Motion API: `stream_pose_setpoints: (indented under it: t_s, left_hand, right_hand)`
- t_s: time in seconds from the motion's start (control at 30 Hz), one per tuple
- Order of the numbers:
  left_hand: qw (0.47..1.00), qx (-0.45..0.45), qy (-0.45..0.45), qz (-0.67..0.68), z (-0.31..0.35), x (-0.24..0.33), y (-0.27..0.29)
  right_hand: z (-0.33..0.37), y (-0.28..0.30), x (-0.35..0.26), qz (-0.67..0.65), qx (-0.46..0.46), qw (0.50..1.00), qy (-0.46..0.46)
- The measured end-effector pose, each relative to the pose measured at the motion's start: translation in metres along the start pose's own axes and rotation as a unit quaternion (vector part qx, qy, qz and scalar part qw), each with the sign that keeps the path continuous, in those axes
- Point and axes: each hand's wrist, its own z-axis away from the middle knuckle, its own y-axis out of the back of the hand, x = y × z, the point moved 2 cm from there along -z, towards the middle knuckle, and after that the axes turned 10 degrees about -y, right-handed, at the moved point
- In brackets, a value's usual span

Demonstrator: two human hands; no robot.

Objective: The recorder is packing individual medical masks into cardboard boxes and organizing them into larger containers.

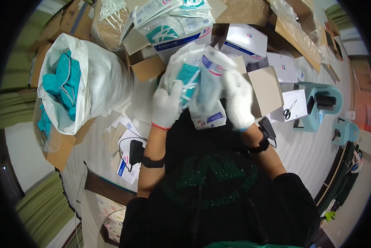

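- Fingers of your left hand (165, 106), white-gloved: closed on a clear packet of teal face masks (187, 82), held before your chest.
- Your right hand (239, 99), white-gloved: blurred, beside a clear packet with a blue-and-white label (210, 74); whether its fingers grip it, cannot tell.
- Labelled white packet (210, 119): just below, against your black shirt (210, 173).
- Open white sack (107, 74), to your left: teal masks (65, 82) inside.
- Open carton (181, 42), beyond your hands: filled with mask packets (173, 12).
- Black-handled scissors (290, 110), to your right: on a white box (300, 101).
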Motion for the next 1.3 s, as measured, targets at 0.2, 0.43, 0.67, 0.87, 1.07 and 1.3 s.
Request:
stream_pose_setpoints:
  t_s: [0.2,0.43,0.67,0.87,1.07,1.3]
  left_hand:
    - [0.998,-0.022,-0.041,-0.05,-0.013,-0.009,-0.011]
    - [0.965,0.108,0.015,-0.238,-0.017,-0.036,0.067]
    - [0.982,0.17,0.028,0.078,0.003,-0.038,0.111]
    - [0.988,0.105,0.081,-0.081,0.009,-0.052,0.105]
    - [0.998,0.02,-0.008,0.052,0.003,-0.043,0.068]
    - [0.965,0.157,-0.076,0.193,0.004,-0.032,0.02]
  right_hand:
    - [-0.016,-0.046,0.004,-0.086,-0.246,0.959,0.113]
    - [-0.058,0.008,0.011,0.177,-0.216,0.939,0.202]
    - [-0.041,0.018,0.054,0.491,-0.29,0.688,0.449]
    - [-0.037,0.001,0.028,0.342,-0.384,0.828,0.223]
    - [-0.039,-0.033,0.007,-0.002,-0.359,0.933,0.023]
    - [-0.036,-0.06,0.033,-0.114,-0.165,0.976,-0.089]
